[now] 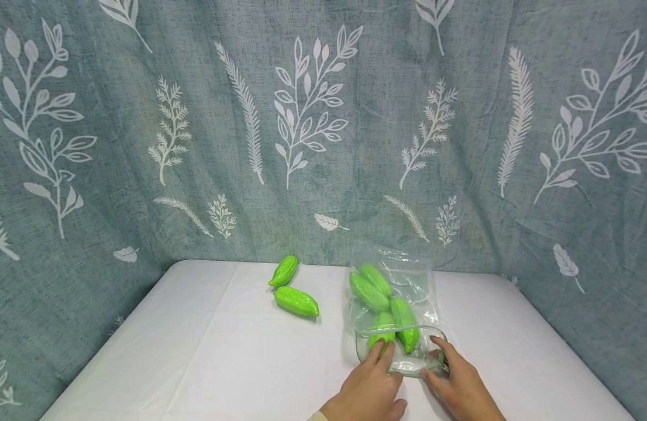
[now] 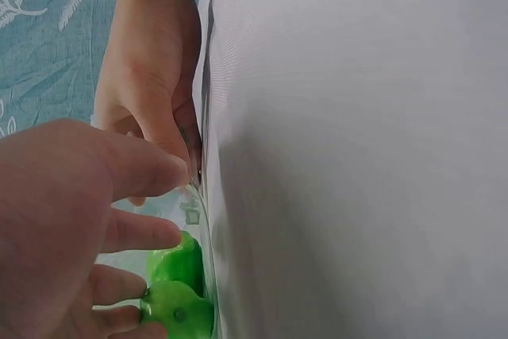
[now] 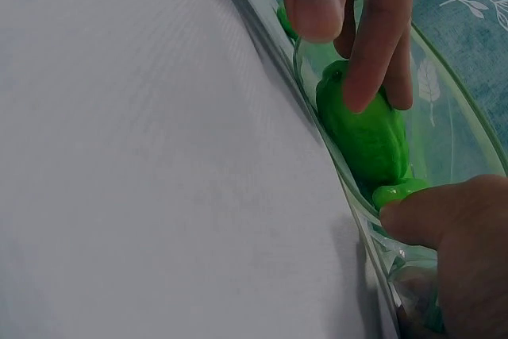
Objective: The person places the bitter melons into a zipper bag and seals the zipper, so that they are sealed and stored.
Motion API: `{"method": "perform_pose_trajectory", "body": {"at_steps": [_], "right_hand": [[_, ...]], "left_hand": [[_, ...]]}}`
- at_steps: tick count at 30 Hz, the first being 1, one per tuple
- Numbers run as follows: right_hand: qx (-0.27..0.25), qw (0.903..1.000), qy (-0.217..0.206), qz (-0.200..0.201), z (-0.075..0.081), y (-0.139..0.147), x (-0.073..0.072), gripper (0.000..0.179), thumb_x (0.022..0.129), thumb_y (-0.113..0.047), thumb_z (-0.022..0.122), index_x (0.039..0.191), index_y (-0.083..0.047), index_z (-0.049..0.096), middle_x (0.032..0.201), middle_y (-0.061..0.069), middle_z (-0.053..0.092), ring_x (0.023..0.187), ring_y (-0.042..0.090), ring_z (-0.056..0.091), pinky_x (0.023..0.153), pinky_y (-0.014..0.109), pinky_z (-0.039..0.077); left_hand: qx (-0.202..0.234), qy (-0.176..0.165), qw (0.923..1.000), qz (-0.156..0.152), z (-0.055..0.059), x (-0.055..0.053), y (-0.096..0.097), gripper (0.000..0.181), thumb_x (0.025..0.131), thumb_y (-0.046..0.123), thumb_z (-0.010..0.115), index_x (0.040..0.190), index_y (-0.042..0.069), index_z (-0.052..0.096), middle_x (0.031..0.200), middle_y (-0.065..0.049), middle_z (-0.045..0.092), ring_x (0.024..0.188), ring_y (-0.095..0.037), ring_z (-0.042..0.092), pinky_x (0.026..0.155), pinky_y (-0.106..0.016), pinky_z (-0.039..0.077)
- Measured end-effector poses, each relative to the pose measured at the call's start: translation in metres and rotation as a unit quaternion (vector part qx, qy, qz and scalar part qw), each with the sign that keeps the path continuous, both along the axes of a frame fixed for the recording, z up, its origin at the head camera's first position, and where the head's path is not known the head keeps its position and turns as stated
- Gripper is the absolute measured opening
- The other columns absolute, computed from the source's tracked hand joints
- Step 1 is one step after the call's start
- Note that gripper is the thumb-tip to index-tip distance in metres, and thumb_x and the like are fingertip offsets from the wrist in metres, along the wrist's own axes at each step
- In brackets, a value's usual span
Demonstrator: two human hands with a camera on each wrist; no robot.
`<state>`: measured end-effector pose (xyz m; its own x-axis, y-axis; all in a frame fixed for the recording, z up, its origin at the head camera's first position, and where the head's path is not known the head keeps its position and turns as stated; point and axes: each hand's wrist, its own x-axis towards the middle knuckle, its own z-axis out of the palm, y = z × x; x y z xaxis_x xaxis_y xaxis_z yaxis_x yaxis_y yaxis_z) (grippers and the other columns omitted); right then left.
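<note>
The left hand (image 1: 370,383) reaches toward 12 o'clock with its fingers loosely extended, grasping nothing, fingertips at the near end of a green gourd (image 1: 382,327) inside the mouth of a clear bag (image 1: 423,318). At its 3 o'clock the right hand (image 1: 456,377) curls round the bag's right side, thumb and forefinger spread along the gaping mouth. The bag lies from their 12 o'clock to the table's far edge; a second gourd (image 1: 406,336) sits just at 2 o'clock of the first, and two more gourds (image 1: 370,289) lie farther in at 12. Plastic film covers much of these, and the left fingers hide part of the nearest. Well apart, toward 10 and 11 o'clock, two loose gourds (image 1: 296,302) rest on the white table (image 1: 239,351), before a leaf-patterned curtain (image 1: 355,146).
</note>
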<state>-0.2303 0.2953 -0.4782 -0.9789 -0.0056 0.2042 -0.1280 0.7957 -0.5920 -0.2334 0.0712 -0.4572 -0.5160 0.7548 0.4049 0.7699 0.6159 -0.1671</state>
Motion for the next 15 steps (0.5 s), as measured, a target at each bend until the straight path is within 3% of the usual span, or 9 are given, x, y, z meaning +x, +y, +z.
{"method": "perform_pose_trajectory", "body": {"at_steps": [6, 15], "right_hand": [[0.004, 1.0000, 0.001, 0.001, -0.001, 0.001, -0.001, 0.072, 0.089, -0.026, 0.077, 0.147, -0.003, 0.041, 0.120, 0.014, 0.066, 0.114, 0.037, 0.062, 0.095, 0.056, 0.049], [0.005, 0.9999, -0.013, 0.000, 0.001, 0.001, -0.003, 0.074, 0.089, -0.029, 0.077, 0.147, -0.002, 0.041, 0.121, 0.015, 0.065, 0.116, 0.039, 0.060, 0.096, 0.057, 0.047]], "left_hand": [[0.003, -0.046, 0.9985, 0.028, 0.002, -0.002, 0.008, 0.028, 0.087, 0.044, 0.071, 0.090, 0.017, 0.078, 0.141, -0.021, 0.053, 0.129, -0.039, 0.048, 0.102, -0.036, 0.047], [0.000, -0.078, 0.9958, 0.048, 0.005, -0.006, 0.013, 0.027, 0.088, 0.043, 0.070, 0.093, 0.018, 0.078, 0.143, -0.018, 0.052, 0.132, -0.037, 0.045, 0.103, -0.036, 0.046]]}}
